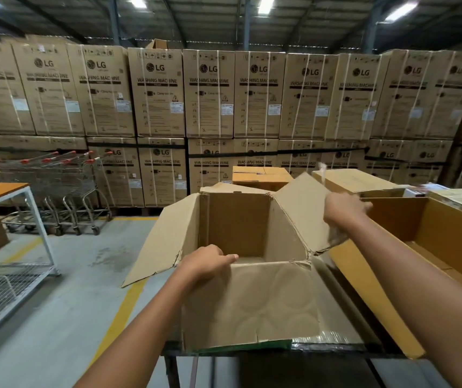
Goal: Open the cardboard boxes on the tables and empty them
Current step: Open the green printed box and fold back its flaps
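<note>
Gripping box rim, left hand (fingers curled)

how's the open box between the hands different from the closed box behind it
The open box has its flaps spread out and shows a bare inside wall; the closed box has its top flaps folded flat. The open box is gripped by the left hand at its near rim and the right hand at a flap; the closed box is untouched. The open box looks duller brown, the closed one more orange. Both are plain cardboard.

Brown cardboard box, yellow floor line
</note>
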`<state>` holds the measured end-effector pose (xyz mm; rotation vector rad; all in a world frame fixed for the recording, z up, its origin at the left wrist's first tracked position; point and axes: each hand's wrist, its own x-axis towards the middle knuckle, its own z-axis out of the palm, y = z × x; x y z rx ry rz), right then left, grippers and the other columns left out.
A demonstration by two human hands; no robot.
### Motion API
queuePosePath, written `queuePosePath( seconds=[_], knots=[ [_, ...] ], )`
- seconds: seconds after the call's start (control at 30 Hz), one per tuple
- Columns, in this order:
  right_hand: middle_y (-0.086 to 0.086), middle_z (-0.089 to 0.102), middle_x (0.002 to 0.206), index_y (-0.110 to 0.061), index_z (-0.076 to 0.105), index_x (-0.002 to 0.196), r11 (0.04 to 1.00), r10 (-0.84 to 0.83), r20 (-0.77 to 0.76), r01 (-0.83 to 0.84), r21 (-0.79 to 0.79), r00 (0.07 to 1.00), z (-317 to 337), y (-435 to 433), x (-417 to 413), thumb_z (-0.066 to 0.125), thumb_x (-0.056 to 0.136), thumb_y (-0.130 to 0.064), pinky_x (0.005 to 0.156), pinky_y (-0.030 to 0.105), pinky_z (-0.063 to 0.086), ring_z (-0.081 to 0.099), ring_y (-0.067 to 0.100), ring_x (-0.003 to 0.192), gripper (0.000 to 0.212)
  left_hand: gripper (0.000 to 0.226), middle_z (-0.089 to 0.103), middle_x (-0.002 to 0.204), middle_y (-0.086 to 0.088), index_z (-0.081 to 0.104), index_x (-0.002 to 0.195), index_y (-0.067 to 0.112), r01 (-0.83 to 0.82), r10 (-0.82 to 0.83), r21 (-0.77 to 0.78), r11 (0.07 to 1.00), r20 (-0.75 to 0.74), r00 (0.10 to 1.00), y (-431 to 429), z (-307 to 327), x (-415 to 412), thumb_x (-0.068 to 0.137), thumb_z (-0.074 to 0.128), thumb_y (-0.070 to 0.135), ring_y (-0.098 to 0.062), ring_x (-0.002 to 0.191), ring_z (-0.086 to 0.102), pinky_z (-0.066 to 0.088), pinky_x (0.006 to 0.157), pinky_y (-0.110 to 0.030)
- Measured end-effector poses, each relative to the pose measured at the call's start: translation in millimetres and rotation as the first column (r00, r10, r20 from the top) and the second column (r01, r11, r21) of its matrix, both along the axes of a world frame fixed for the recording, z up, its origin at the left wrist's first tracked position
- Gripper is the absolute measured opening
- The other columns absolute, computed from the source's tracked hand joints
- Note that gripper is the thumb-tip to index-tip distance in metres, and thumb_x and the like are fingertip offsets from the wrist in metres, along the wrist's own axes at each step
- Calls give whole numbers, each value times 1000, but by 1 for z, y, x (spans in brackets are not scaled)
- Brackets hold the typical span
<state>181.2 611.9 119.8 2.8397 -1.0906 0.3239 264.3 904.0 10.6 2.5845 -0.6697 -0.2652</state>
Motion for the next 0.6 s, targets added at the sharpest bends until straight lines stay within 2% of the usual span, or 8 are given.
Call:
queuePosePath(
  seconds=[0.07, 0.13, 0.2, 0.27, 0.37, 0.47, 0.53, 0.6],
  knots=[
    [12, 65, 109, -6, 56, 99, 993, -25, -81, 34, 110, 996, -35, -15, 3, 58, 89, -8, 106, 69, 32, 59, 35, 112, 11, 59, 62, 76, 1, 57, 68, 18, -6, 6, 3, 1000, 11, 1000, 0, 0, 1, 89, 42, 71, -23, 79, 62, 41, 67, -33],
    [7, 69, 93, -3, 67, 98, 954, 51, -59, -31, 299, 997, -73, -26, 8, 58, 86, -4, 94, 54, 54, 67, 27, 90, 15, 60, 67, 84, 1, 63, 76, 19, -22, 22, 3, 1000, 38, 999, 0, -1, 0, 87, 40, 73, -23, 85, 65, 46, 71, -33],
    [6, 68, 83, -3, 69, 88, 860, 99, 102, -137, 492, 990, -95, -17, 6, 51, 90, -7, 69, 38, 57, 64, 23, 75, 19, 55, 69, 86, 3, 66, 83, 23, -54, 54, -2, 999, 119, 991, -2, 0, -6, 88, 40, 71, -21, 85, 65, 52, 76, -34],
    [7, 60, 77, -11, 61, 77, 786, 92, 305, -257, 562, 948, -97, 11, 1, 46, 96, -14, 64, 34, 42, 57, 25, 74, 25, 46, 69, 83, 6, 65, 86, 25, -118, 122, -29, 993, 288, 950, -3, 2, -14, 91, 41, 64, -20, 82, 65, 52, 74, -34],
    [3, 70, 99, -19, 73, 101, 816, 97, 521, -367, 446, 848, -95, 51, -5, 49, 102, -33, 77, 33, 45, 62, 22, 95, 28, 29, 63, 66, 2, 59, 74, 20, -113, 207, -186, 976, 634, 745, -2, -5, -30, 93, 50, 41, -24, 61, 62, 34, 51, -28],
    [0, 71, 118, -23, 76, 107, 872, 229, 529, -414, 261, 817, -107, 81, -11, 47, 100, -47, 94, 41, 48, 62, 22, 112, 39, 24, 52, 54, 2, 54, 63, 19, 13, 185, -215, 977, 866, 464, 5, -27, -33, 86, 57, 24, -18, 44, 48, 22, 45, -21],
    [0, 68, 128, -26, 78, 103, 915, 259, 485, -372, 153, 835, -122, 86, -14, 35, 96, -60, 105, 48, 42, 54, 26, 127, 55, 27, 53, 58, 1, 55, 64, 18, 43, 207, -244, 969, 894, 398, 5, -36, -28, 90, 51, 24, -19, 52, 50, 31, 49, -26],
    [0, 70, 125, -26, 80, 96, 909, 319, 507, -409, 74, 801, -132, 80, -20, 23, 92, -73, 105, 52, 41, 52, 28, 131, 74, 29, 59, 65, 0, 58, 68, 18, 28, 243, -276, 961, 886, 394, 3, -42, -27, 93, 48, 25, -22, 66, 56, 41, 64, -34]
  ],
)
